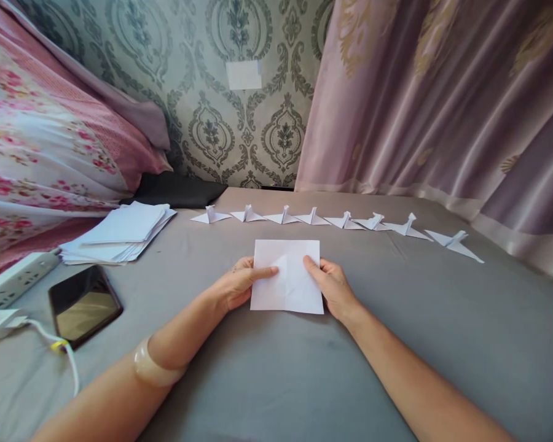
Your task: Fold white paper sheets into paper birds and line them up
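Observation:
A white, roughly square sheet of paper (288,285) is held up in front of me, with faint creases showing on it. My left hand (242,279) grips its left edge, thumb laid across the front and the other fingers behind. On the opposite edge, my right hand (330,282) pinches the sheet the same way, its fingers mostly hidden behind the paper. Beyond the sheet stands a row of several folded white paper birds (313,217), with one bird (455,242) at the right end of the row.
At the left lies a stack of white paper (120,233) in front of a black flat item (177,189). Nearer are a phone (85,305), a power strip (18,281) and a white cable (71,359). Curtains (396,104) hang at the right; patterned wall (179,80) stands behind.

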### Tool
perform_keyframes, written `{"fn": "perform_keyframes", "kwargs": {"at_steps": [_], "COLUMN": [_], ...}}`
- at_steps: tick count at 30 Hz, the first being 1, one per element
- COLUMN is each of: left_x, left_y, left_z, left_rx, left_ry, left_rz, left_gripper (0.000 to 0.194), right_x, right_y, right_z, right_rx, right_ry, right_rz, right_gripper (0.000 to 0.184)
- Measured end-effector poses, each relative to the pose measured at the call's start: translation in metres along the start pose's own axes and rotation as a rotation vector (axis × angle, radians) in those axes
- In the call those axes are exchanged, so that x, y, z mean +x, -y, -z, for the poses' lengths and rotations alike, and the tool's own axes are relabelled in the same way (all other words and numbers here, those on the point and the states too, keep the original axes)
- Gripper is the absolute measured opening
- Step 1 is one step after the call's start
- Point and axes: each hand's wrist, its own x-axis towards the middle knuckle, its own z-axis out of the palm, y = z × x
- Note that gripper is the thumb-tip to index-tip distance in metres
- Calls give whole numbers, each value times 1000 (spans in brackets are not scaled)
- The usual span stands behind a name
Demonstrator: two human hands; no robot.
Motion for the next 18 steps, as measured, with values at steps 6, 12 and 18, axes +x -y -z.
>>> {"fn": "perform_keyframes", "kwargs": {"at_steps": [6,12,18], "left_x": [1,-13,-9], "left_y": [-4,-17,-10], "left_z": [5,10,26], "left_rx": [31,596,1506], "left_ry": [4,-13,81], "left_rz": [-12,-576,-1047], "left_gripper": [40,21,26], "right_x": [-5,-15,-27], "right_y": [16,43,29], "right_z": [6,20,38], "right_rx": [-24,-403,-1189], "right_ry": [160,233,178], "right_rz": [-84,273,823], "right_gripper": [43,22,34]}}
